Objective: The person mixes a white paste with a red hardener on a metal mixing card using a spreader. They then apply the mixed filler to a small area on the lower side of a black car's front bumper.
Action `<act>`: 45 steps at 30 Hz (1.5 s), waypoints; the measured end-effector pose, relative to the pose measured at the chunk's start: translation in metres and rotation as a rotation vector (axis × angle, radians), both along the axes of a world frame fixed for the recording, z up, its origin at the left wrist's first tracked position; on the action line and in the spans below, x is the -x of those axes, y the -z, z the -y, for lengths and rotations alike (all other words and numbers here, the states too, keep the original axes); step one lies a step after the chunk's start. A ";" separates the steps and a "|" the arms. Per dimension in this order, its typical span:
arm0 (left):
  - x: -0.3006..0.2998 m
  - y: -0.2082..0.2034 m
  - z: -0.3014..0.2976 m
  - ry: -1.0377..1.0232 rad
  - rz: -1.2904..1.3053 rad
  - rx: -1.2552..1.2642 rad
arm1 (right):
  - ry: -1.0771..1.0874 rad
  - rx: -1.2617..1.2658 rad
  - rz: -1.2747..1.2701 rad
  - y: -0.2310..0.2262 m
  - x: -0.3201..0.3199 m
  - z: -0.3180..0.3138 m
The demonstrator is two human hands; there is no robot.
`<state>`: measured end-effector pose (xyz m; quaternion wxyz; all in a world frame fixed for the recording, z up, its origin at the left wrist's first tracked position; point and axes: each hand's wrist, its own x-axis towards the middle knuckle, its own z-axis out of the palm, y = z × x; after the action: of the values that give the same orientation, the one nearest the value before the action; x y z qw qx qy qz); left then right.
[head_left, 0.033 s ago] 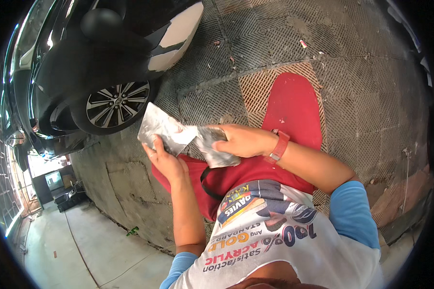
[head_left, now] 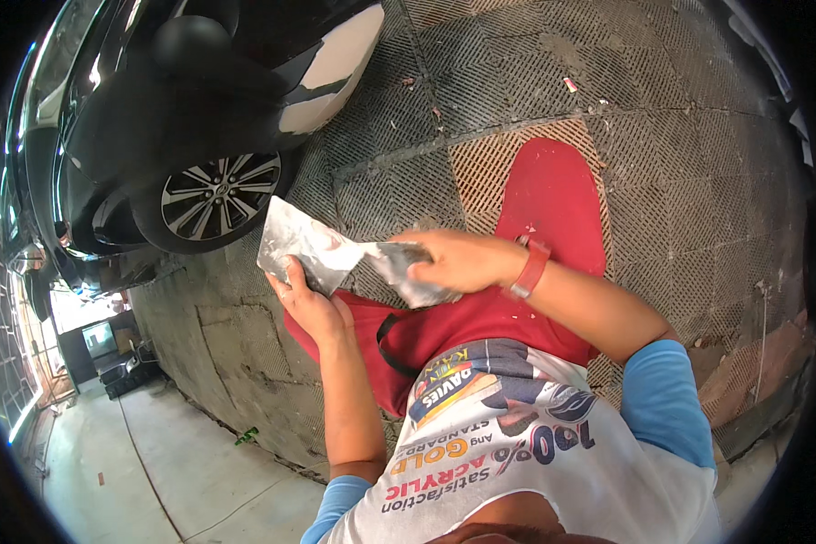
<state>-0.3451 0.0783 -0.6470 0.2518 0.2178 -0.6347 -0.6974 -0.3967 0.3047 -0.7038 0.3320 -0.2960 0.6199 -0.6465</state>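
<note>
My left hand (head_left: 306,299) grips a flat silver-grey plate (head_left: 290,238) from below, its thumb lying over the top face. Whitish and grey smears cover that face. In my right hand (head_left: 458,258) is a thin, wide metal spreader (head_left: 399,270), clasped between thumb and fingers. The spreader's left end meets the right edge of the plate, where pale paste-like smears (head_left: 349,252) show. Both hands are held above my lap, over red trousers (head_left: 553,213). The fingers beneath the plate are mostly hidden.
A dark car with a spoked wheel (head_left: 222,198) stands at the upper left; its bumper has a pale bare patch (head_left: 340,59). Textured floor tiles (head_left: 653,181) spread ahead, with small scraps on them. Pale concrete (head_left: 136,453) and dark equipment (head_left: 122,372) lie at the left.
My right hand and the spreader have shifted very slightly, the spreader's lower end rising a little. The plate in my left hand has tilted a touch.
</note>
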 end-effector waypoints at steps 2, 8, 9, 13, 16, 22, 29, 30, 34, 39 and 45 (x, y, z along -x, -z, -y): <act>-0.003 0.003 0.004 0.040 0.051 -0.224 | 0.091 -0.027 0.080 -0.008 0.019 -0.015; -0.016 0.018 0.021 0.513 0.278 -0.516 | 0.235 0.524 0.699 0.004 0.040 -0.012; -0.016 0.018 0.023 0.469 0.231 -0.524 | 0.177 0.471 0.694 0.019 0.032 -0.007; -0.007 0.009 0.036 0.350 0.120 -0.506 | 0.156 0.008 0.265 0.034 0.034 -0.010; -0.009 0.015 0.027 0.327 0.275 -0.284 | 0.417 -0.051 -0.265 -0.004 0.032 0.004; -0.009 0.040 0.019 0.229 0.145 0.009 | 0.360 -0.404 -1.077 -0.024 -0.013 0.044; -0.013 0.056 0.039 -0.095 0.031 -0.207 | 0.113 -0.313 -1.154 -0.044 -0.019 0.033; -0.014 0.055 0.046 -0.054 0.018 -0.233 | 0.161 -0.225 -1.157 -0.052 -0.024 0.034; -0.010 0.055 0.038 0.164 0.046 -0.480 | 0.224 -0.001 -0.884 -0.038 -0.034 0.055; -0.014 0.049 0.026 0.139 0.061 -0.487 | 0.273 -0.611 -1.083 -0.010 0.014 0.036; -0.006 0.049 0.032 0.091 0.018 -0.086 | 0.167 -0.537 -1.213 -0.045 -0.009 0.044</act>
<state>-0.3395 0.0466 -0.6958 0.2045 0.2054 -0.6156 -0.7329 -0.3881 0.2608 -0.6586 -0.0644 -0.4652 0.8570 -0.2122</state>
